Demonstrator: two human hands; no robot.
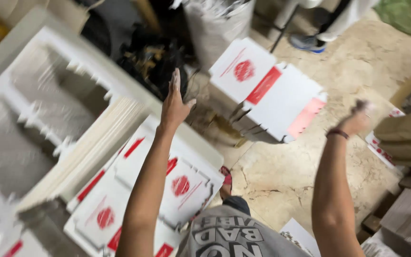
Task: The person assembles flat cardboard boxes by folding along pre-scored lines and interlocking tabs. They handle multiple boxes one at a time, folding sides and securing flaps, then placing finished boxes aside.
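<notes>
- Head view, looking down past both outstretched arms. Much of it is motion-blurred.
- Left hand (174, 102): raised, palm flat, fingers straight up and together, thumb out to the side — fully open, holding nothing, touching nothing.
- Right hand (357, 119): blurred; looks loosely curled, but can't tell if it is closed or has hold of anything. A dark red wristband (337, 133) sits just below it on the wrist.
- Folded white carton (267, 90) w/ a red round mark and red strips: between the two hands, a bit above them in frame, tilted, over the floor. Neither hand touches it; it's apart from both, nearer the left hand's side than the right's.
- Under the left forearm: flat white carton blanks (186, 183) w/ the same red marks, laid overlapping on a low surface.
- Left of those: a thick stack of pale cardboard sheets (91, 152), edge-on, leaning diagonally.
- Far left: large white die-cut sheets (29, 95) w/ notched edges — very blurred.
- Floor (281, 176): beige stone, cracked, bare in the middle.
- Right edge: more red-and-white blanks (381, 150) on the floor beside stacked brownish boards (405, 138).
- Top: a grey-white sack (215, 24) next to a dark heap (148, 62); another person's shoe (305, 43) and light trouser leg at top right.
- Bottom centre: the person's grey printed shirt (234, 235).
</notes>
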